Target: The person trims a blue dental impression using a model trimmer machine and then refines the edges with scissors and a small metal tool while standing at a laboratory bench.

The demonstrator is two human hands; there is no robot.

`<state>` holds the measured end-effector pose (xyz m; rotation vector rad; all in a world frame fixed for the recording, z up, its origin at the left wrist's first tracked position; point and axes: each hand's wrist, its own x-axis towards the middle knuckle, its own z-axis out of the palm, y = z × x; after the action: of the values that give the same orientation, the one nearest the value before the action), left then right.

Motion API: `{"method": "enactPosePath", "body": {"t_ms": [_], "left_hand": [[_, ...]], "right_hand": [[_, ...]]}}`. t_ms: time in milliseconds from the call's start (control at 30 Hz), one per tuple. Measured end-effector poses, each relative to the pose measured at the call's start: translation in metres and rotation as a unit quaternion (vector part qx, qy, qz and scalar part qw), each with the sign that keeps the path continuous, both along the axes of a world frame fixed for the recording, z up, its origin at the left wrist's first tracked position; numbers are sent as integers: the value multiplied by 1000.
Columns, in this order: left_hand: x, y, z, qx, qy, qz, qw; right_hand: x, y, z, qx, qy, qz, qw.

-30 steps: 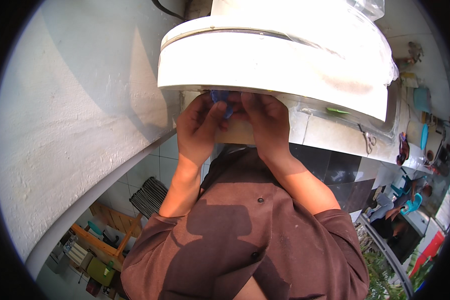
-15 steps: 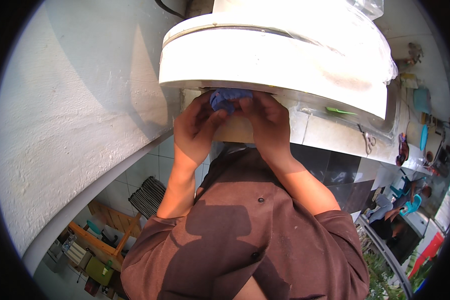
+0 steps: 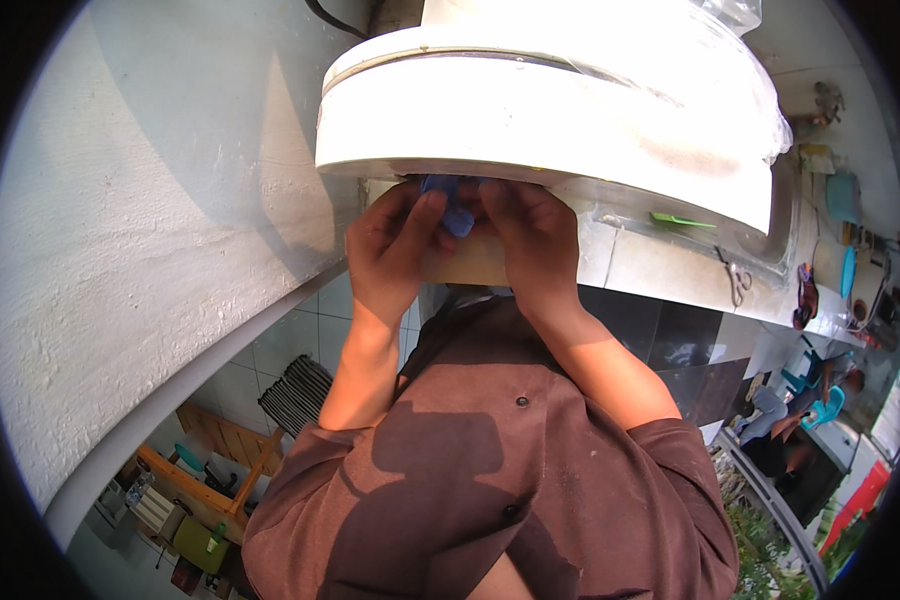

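One brown shirt (image 3: 450,400) is nearest. Beyond it, the left hand (image 3: 383,250) pinches a crumpled blue piece (image 3: 459,221) between thumb and fingers. The right hand (image 3: 542,245) is just beside, fingers bent; I cannot tell if they also grip it. This piece is at the lower edge of a big white rounded object (image 3: 540,115). Farther right are scissors (image 3: 739,286).

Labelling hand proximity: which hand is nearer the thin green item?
Right: the right hand is apart from the green item, to its left; the left hand is farther left.
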<state>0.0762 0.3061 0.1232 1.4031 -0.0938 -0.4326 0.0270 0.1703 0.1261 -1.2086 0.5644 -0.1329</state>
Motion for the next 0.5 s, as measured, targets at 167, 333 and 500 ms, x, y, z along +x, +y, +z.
{"method": "enactPosePath", "body": {"t_ms": [167,333,500], "left_hand": [[1,-1,-2,-18,3,-1,1000],[0,-3,2,-9,-1,7,1000],[1,-3,2,-13,-6,3,1000]], "right_hand": [[0,-1,1,-14,5,-1,1000],[1,1,1,-13,9,-10,1000],[1,2,2,-3,25,-16,1000]]}}
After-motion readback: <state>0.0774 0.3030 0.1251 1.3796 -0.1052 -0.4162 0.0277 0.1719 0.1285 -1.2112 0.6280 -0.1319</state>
